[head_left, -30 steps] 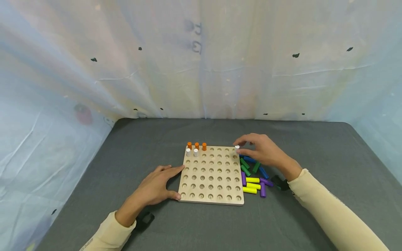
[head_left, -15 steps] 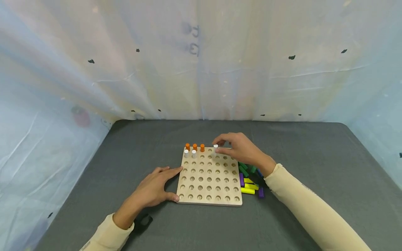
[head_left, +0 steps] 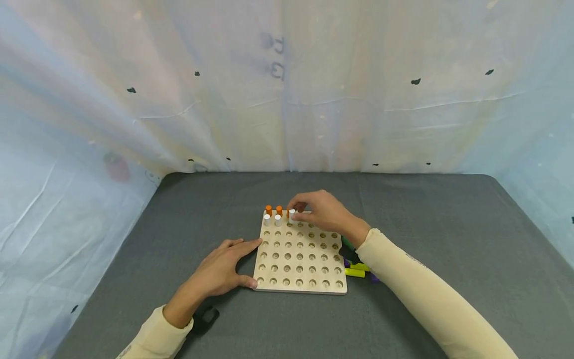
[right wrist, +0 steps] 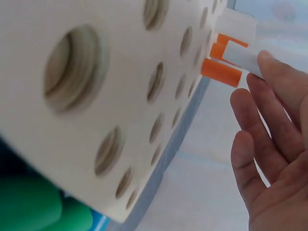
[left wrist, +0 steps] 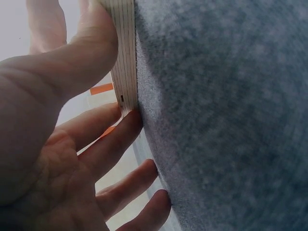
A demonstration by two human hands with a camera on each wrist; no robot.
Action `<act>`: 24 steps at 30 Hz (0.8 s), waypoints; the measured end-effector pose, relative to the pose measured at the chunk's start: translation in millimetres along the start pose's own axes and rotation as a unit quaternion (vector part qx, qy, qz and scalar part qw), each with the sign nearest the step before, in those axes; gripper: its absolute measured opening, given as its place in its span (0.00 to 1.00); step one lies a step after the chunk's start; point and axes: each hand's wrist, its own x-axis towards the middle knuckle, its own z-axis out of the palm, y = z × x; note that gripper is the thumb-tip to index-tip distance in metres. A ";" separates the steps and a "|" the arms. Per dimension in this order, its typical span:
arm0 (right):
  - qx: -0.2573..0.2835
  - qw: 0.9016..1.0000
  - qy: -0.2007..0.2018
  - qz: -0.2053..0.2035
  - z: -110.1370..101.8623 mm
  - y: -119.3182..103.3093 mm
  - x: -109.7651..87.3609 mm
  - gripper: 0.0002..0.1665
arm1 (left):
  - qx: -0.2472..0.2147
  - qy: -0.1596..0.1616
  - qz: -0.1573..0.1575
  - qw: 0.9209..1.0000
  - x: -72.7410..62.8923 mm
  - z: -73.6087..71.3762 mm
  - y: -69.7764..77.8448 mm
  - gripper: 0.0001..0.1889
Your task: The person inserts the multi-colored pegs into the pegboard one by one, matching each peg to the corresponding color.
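A pale wooden peg board point(head_left: 293, 286) with rows of round holes lies on the table. My right hand point(head_left: 324, 212) pinches a white peg point(right wrist: 240, 55) between thumb and index finger, above the board's back left part. Orange pegs point(head_left: 279, 210) stand in the back row; in the right wrist view an orange peg point(right wrist: 221, 72) sits just beside the held one. In the row in front stand two white pegs point(head_left: 278, 220). My left hand point(head_left: 220, 267) rests against the board's left edge, thumb near the front corner, fingers extended; the left wrist view shows the board's layered edge point(left wrist: 124, 57).
Loose pegs lie right of the board, partly hidden under my right forearm: yellow pegs point(head_left: 355, 273) and green ones point(right wrist: 29, 204) among them. A dark grey cloth point(head_left: 448, 239) covers the table. A pale curtain point(head_left: 332, 99) hangs behind.
My right hand has carried the white peg leftward along the board's back edge, from the right corner to beside the third orange peg. The left hand stays at the board's edge.
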 end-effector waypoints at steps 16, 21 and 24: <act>-0.022 1.000 -0.014 0.012 10.1 -4.0 6.3 0.13 | -0.003 0.003 0.000 1.000 -1.7 -0.4 0.1 0.52; -0.029 0.999 -0.013 0.014 9.0 -4.9 4.3 0.13 | -0.005 0.004 0.004 1.000 -0.4 0.6 0.2 0.52; -0.035 0.999 -0.011 0.013 8.3 -4.0 3.4 0.12 | -0.005 0.006 0.005 1.000 0.1 0.2 0.4 0.52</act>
